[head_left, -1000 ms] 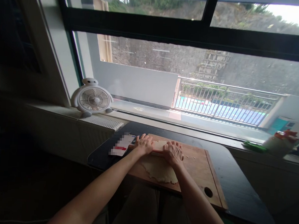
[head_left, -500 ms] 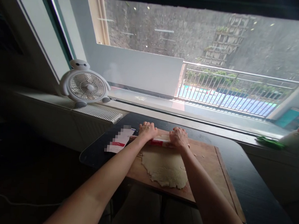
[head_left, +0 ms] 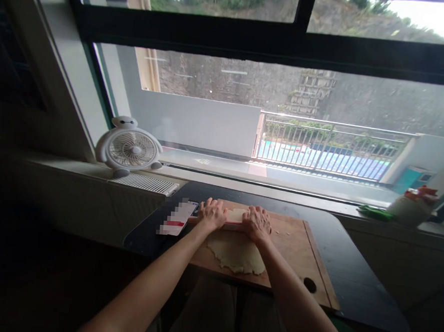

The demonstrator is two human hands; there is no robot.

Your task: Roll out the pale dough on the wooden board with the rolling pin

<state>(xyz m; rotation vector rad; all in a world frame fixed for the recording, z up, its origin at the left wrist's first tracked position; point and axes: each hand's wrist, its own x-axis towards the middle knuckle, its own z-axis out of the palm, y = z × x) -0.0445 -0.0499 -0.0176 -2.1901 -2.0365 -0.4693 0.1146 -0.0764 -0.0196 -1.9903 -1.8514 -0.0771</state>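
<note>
A rolling pin [head_left: 234, 226] lies crosswise on a flattened sheet of pale dough [head_left: 237, 254]. My left hand [head_left: 212, 213] is closed over the pin's left part, fingers pointing away from me. Over the right part, my right hand [head_left: 256, 221] grips in the same way. Between the hands a short stretch of the pin shows, light with a reddish strip. Under the dough is a wooden cutting board [head_left: 295, 250]. The sheet has a ragged near edge, and some of it shows beyond the pin. My hands and right forearm cover parts of the dough.
A phone [head_left: 179, 218] with a lit screen lies left of the board on the dark table [head_left: 365, 280]. A white fan [head_left: 134, 149] stands by the window above a radiator. Green cloth-like stuff [head_left: 375, 212] and a pale bag [head_left: 411, 210] sit on the sill at right.
Both hands have drawn the rolling pin a little toward me, exposing more dough beyond it. The pin has turned, so its red label shows less. My view has tilted up.
</note>
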